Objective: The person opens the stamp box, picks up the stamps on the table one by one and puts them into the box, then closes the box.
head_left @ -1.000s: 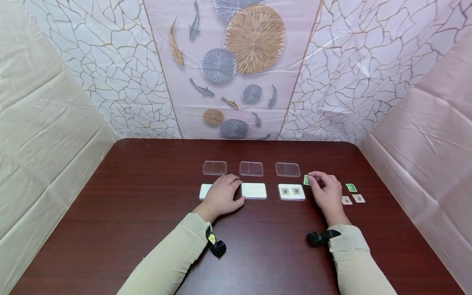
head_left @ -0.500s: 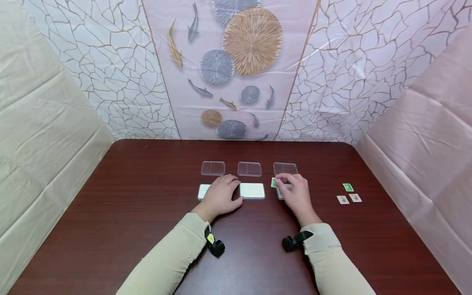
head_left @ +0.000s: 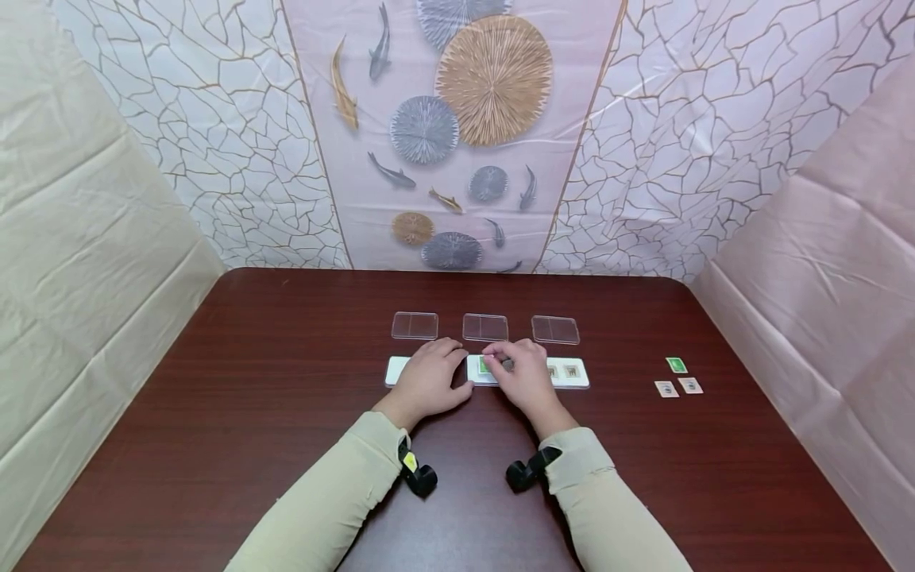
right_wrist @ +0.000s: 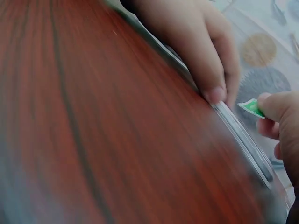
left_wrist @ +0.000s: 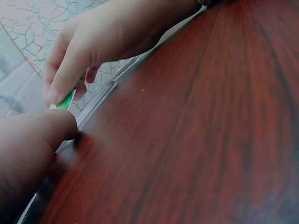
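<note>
My right hand point(head_left: 525, 377) pinches a small green postage stamp point(right_wrist: 252, 108) with a white border, between thumb and fingertips. It is over the middle white-filled plastic case point(head_left: 473, 369), which the hand partly covers. My left hand point(head_left: 427, 377) lies across the left white case point(head_left: 396, 370), hiding part of it. Its thumb and index finger hold the middle case at its near and far left edges; in the right wrist view the thumb point(right_wrist: 216, 94) presses the case's near edge. Two tan stamps point(head_left: 572, 371) lie in the right white case point(head_left: 575, 384), partly behind my right hand.
Three clear plastic lids point(head_left: 415, 326) lie in a row behind the cases. To the right on the dark red table point(head_left: 286, 445) sit a green stamp point(head_left: 676, 365) and two pale stamps point(head_left: 690, 385). A patterned cloth point(head_left: 457, 199) hangs behind the table's far edge.
My right hand has carried the green stamp leftward from beside the right case, past that case, to over the middle one. My left hand has stayed in place.
</note>
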Tool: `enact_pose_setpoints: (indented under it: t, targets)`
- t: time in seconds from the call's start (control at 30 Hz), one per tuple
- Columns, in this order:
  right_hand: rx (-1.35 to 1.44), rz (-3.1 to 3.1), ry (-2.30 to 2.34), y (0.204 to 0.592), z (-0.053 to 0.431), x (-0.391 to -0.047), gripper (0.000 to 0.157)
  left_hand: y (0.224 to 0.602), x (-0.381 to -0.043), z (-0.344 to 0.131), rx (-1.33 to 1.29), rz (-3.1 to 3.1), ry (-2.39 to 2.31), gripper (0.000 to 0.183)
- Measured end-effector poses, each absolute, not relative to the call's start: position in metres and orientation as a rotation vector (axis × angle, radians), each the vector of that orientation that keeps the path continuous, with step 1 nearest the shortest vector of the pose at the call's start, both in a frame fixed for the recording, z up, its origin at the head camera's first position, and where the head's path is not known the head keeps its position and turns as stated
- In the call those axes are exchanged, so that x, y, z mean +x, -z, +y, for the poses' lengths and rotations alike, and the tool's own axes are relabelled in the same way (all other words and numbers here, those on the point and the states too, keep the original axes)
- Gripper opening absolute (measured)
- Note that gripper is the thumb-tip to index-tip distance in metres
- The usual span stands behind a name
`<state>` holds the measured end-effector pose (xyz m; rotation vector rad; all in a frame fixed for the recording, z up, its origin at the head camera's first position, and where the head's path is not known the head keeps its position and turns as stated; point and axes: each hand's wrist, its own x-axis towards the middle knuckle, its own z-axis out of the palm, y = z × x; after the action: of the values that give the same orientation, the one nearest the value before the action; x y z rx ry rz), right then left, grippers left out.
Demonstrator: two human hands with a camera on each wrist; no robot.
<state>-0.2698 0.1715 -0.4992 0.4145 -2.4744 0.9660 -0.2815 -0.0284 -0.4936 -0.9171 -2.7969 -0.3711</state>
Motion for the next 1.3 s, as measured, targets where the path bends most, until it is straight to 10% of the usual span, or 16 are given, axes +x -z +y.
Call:
enact_pose_setpoints:
  t: [1.3]
  targets:
    - [0.536,-2.387,-0.541,0.491,0.172,-0.265,0.01,0.496,-0.283,-0.029,-0.922,-2.776,0.397,0.053]
